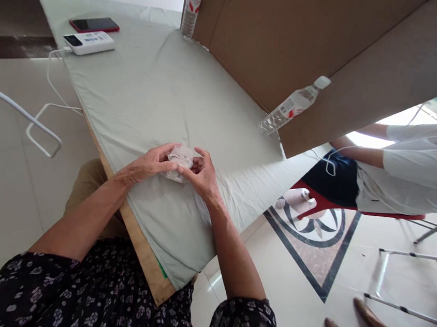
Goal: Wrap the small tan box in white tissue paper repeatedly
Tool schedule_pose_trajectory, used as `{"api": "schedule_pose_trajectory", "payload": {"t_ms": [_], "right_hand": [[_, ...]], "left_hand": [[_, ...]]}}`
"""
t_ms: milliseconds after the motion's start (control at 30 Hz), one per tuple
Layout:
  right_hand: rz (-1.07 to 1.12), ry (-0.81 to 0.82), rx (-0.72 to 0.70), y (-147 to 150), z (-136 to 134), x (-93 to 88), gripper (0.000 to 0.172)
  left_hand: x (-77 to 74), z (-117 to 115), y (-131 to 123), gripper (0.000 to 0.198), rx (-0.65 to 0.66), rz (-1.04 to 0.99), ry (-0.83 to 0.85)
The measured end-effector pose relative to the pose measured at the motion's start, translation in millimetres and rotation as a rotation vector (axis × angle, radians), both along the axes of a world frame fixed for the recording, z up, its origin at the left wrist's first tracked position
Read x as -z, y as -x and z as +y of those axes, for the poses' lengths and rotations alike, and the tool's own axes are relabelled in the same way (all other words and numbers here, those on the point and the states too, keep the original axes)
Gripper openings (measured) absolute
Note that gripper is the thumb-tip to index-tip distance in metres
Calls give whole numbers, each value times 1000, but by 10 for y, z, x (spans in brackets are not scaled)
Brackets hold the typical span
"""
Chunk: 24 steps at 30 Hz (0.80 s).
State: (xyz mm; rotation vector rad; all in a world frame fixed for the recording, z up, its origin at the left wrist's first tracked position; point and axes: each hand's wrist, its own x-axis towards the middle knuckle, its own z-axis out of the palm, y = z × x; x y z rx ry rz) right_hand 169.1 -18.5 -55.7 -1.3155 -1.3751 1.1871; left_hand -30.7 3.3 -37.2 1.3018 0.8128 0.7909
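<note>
A small pale packet in see-through wrapping [181, 154] rests on the cloth-covered table close to its near corner. Printing or a label shows faintly on its lower side. My left hand [148, 165] holds the packet from the left, thumb along its near side. From the right, my right hand [203, 175] curls around it, with its thumb touching the near side and its fingers bent behind. The two thumb tips almost meet in front. My fingers cover part of the packet, and its contents are not clear.
A clear bottle [291, 106] leans against a brown cardboard panel [270, 39]; another bottle [191, 10] stands farther back. A phone [95, 24] and a white power bank [89, 43] with a cable lie at the far left. Behind the panel, a person in a white shirt [416, 174] sits.
</note>
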Motion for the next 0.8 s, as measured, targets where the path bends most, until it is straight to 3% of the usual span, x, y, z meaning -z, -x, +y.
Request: {"api": "schedule_pose_trajectory", "payload": {"t_ms": [133, 433, 567, 733, 800], "right_hand": [[7, -30, -21, -33, 12, 36, 110], [-90, -112, -23, -108, -45, 33, 95], [-107, -113, 35, -175, 70, -79, 71], [4, 41, -62, -31, 308, -203, 45], [80, 10, -47, 48, 361, -212, 41]], "left_hand": [[19, -1, 12, 97, -13, -30, 39], [30, -21, 0, 99, -21, 39, 17], [22, -15, -4, 103, -14, 34, 36], [42, 2, -14, 101, -34, 65, 5], [44, 1, -15, 101, -16, 57, 3]]}}
